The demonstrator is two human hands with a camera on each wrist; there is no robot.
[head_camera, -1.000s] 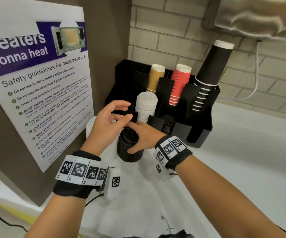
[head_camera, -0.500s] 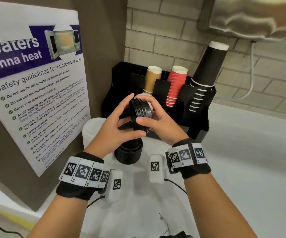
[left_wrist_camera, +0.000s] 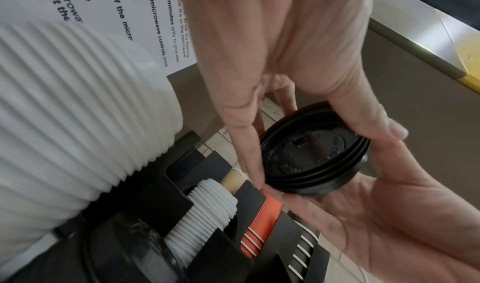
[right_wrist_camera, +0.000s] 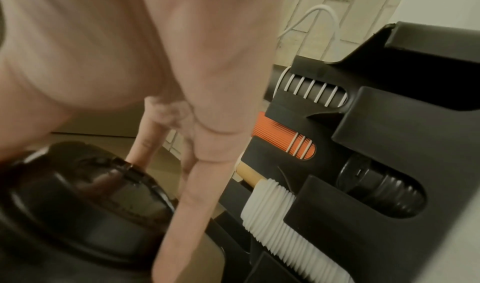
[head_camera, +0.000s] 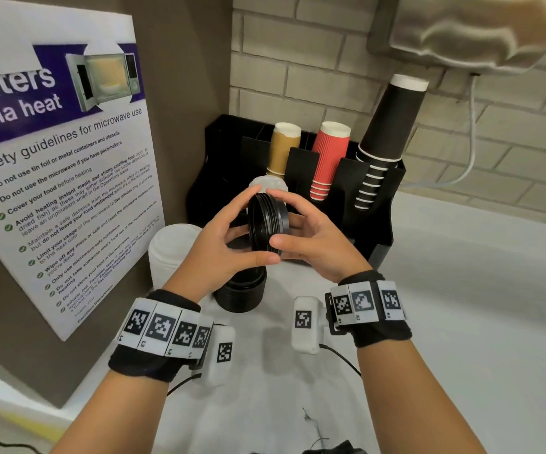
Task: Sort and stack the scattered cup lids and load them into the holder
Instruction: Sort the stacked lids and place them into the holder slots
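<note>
Where white counter (head_camera: 461, 322) meets brick wall (head_camera: 314, 77), black holder (head_camera: 379, 204) stands.

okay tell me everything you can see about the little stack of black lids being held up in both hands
The stack of black lids is a handful of nested round lids, glossy and plastic-looking, rims showing as close ridges. It is turned on edge in the air in front of the black holder, above another black stack on the white counter. The left hand and right hand pinch it from opposite sides with fingertips and thumbs. The left wrist view shows its raised centre with a sip opening.
</note>
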